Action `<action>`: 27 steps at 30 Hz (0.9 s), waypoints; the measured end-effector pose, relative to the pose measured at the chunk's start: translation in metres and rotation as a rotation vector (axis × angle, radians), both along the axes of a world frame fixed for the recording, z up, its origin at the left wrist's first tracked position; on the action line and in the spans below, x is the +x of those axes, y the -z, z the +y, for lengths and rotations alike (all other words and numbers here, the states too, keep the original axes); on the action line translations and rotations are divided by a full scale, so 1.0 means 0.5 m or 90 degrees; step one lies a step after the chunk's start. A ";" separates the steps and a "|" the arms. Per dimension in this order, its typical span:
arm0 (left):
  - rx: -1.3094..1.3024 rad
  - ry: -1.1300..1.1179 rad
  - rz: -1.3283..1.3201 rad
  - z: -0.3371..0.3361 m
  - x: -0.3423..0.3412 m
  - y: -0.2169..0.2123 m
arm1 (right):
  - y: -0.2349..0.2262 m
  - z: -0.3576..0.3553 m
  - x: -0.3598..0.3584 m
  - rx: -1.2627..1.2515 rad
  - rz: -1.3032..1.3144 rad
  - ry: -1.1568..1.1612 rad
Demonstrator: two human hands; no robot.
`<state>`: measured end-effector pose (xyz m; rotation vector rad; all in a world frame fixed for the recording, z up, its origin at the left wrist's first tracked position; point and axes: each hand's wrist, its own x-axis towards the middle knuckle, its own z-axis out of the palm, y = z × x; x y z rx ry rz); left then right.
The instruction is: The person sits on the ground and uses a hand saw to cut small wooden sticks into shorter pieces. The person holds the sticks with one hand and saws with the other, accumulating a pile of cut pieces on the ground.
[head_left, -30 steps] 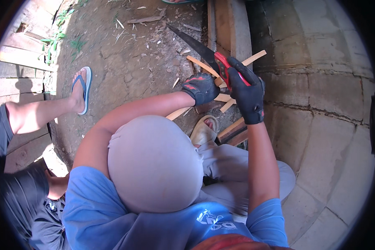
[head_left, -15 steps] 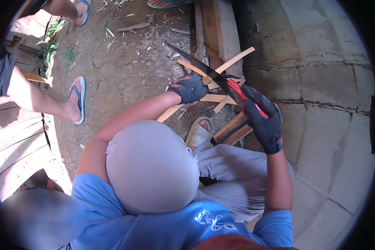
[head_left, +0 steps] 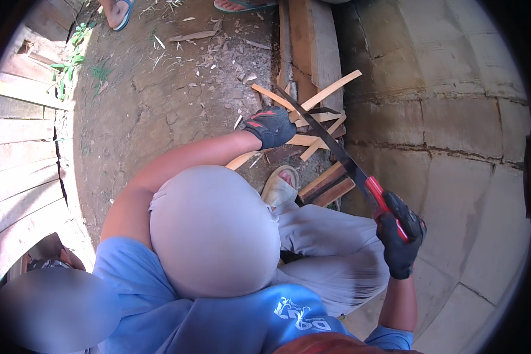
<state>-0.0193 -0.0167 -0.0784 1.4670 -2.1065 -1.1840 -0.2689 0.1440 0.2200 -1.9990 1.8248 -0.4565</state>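
Observation:
My left hand (head_left: 269,127), in a black and red glove, is closed around a light wooden strip (head_left: 330,91) whose free end slants up and right. More thin strips (head_left: 321,140) lie crossed beside and under that hand. In a matching glove, my right hand (head_left: 401,242) grips the red handle of a handsaw (head_left: 345,159). The saw's dark blade slants up and left across the strips, its tip just beyond my left hand. Whether its teeth touch the wood I cannot tell.
Wooden beams (head_left: 327,53) run away from me beyond the strips. Short wood blocks (head_left: 330,186) lie by my sandalled foot (head_left: 280,186). A cracked concrete surface (head_left: 454,124) is on the right, plank boards (head_left: 20,133) on the left. Other people's feet in flip-flops (head_left: 124,15) stand at the top.
My right hand has drawn the saw back, down and to the right, so its tip is nearer the strips. The left hand stays nearly in place. A nearby person's leg has left the view at left.

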 end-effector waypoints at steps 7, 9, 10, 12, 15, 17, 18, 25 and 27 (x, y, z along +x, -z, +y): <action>-0.101 0.027 -0.019 0.013 0.002 0.033 | 0.218 -0.227 0.146 0.000 -0.072 -0.103; -0.140 0.009 -0.028 0.014 0.005 0.067 | 0.268 -0.285 0.200 0.043 -0.137 -0.087; -0.105 -0.015 -0.024 0.013 0.001 0.052 | 0.289 -0.305 0.208 0.047 -0.132 -0.087; -0.030 -0.056 -0.016 0.019 -0.005 0.012 | 0.307 -0.312 0.200 0.061 -0.138 -0.066; -0.078 -0.009 -0.019 0.022 -0.011 -0.015 | 0.296 -0.282 0.177 0.091 -0.153 -0.035; -0.051 -0.042 -0.056 0.019 0.018 -0.005 | 0.271 -0.264 0.179 0.132 -0.148 -0.064; -0.039 -0.050 -0.066 0.010 0.018 -0.002 | 0.258 -0.250 0.163 0.109 -0.133 -0.071; -0.006 -0.050 -0.067 0.011 -0.001 0.017 | 0.113 -0.088 0.013 0.100 -0.094 0.039; 0.034 -0.063 -0.099 0.009 0.011 -0.008 | 0.097 -0.065 -0.027 0.049 -0.178 0.119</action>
